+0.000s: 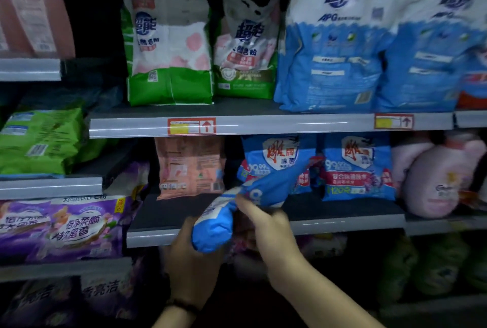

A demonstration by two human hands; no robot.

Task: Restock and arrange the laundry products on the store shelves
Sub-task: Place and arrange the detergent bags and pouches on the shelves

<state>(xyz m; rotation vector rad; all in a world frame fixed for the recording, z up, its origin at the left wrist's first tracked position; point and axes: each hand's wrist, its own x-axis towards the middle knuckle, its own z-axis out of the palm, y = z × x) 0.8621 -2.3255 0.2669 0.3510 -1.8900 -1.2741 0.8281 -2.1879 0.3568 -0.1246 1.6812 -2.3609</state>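
Hands: left hand (191, 251) and right hand (263, 218) are both gripping the crumpled blue plastic detergent bag (238, 209).
Advice: I think standing it upright on the grey middle shelf (342, 211) is best.

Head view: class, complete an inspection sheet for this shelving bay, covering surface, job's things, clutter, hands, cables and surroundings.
Surface: grey shelf, bare at front left.
Job's things: crumpled blue bag held at the shelf edge; blue bags and pink bag stand behind.
Clutter: nothing seen.
Hands: left hand grips the bag's lower end; right hand pinches its middle.
Cables: nothing seen.
Surroundings: green bags and blue-white bags above; purple packs left; pink bottles right; dim light.
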